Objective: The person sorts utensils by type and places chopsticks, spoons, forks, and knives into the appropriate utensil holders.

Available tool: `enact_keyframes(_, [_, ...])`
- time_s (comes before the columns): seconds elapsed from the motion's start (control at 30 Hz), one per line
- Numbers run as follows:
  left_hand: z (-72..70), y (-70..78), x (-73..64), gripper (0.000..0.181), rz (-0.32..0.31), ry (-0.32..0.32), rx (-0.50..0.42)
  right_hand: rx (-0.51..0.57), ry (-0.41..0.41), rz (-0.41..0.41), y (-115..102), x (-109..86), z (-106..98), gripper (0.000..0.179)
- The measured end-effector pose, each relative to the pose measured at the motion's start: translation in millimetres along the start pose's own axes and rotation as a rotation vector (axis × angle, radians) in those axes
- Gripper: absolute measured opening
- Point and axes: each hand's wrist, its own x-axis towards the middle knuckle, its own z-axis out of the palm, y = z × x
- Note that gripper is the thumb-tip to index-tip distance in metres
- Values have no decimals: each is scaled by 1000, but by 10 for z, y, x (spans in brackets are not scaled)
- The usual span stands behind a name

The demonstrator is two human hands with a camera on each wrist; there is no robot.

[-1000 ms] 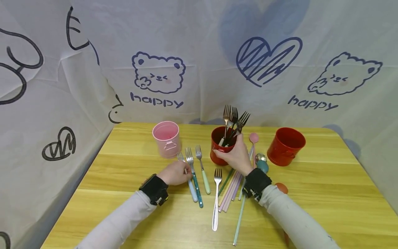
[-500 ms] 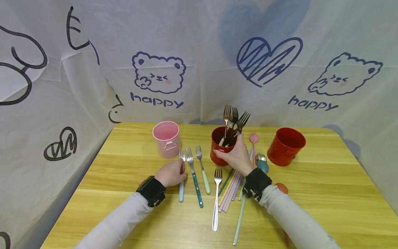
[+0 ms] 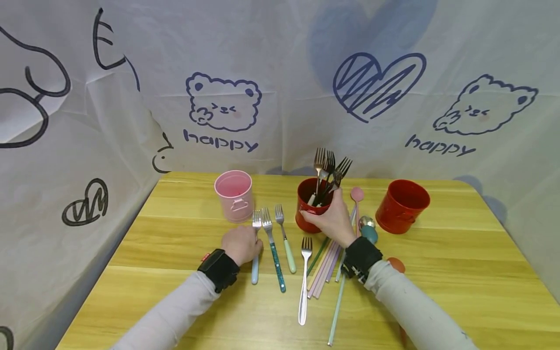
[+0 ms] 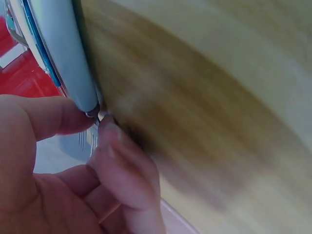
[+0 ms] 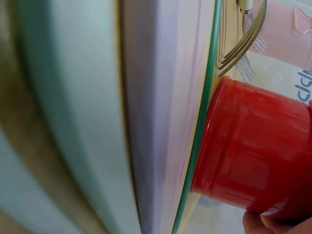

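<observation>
My left hand point(image 3: 239, 244) pinches the neck of a fork with a light blue handle point(image 4: 68, 53) between thumb and fingertips. That fork point(image 3: 255, 270) lies just in front of the pink bucket point(image 3: 238, 204). Beside it, a fork with a speckled teal handle point(image 3: 277, 267) and one with a pale green handle point(image 3: 289, 255) lie side by side. With my right hand point(image 3: 334, 221) I hold the middle red bucket point(image 3: 306, 221) by its side. Several forks point(image 3: 321, 160) stand in this bucket, tines up. An all-silver fork point(image 3: 304, 282) lies in front of it.
Several long pastel handles point(image 3: 323, 272) lie under and beside my right wrist. A pink spoon point(image 3: 357, 194), a silver spoon bowl and a teal one point(image 3: 369, 234) are to its right. Another red bucket point(image 3: 400, 209) stands at the right. An orange-red spoon point(image 3: 396, 265) is partly hidden by my right sleeve.
The light blue fork has shifted left and turned straighter, its handle now apart from the teal one. My left hand moved left with it, then slightly. My right hand stays on the bucket.
</observation>
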Motion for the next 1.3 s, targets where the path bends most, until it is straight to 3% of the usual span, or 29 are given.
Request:
enact_keyframes(0.23, [2,-36,4,39,-32,7,-53,-1,3,1,9,4,1,92])
enact_keyframes(0.53, [7,-60,4,29,-11,64,-120,12,6,-12,36,13,2,92])
enact_keyframes(0.9, [-26,-126,40,37,34,119,-309,4,6,-12,40,17,9,92])
enact_keyframes(1.17, [-55,-101,73,13,38,140,-444,4,3,-15,54,20,10,91])
enact_keyframes(1.3, [-65,-75,108,12,63,158,-476,6,4,-8,55,23,13,91])
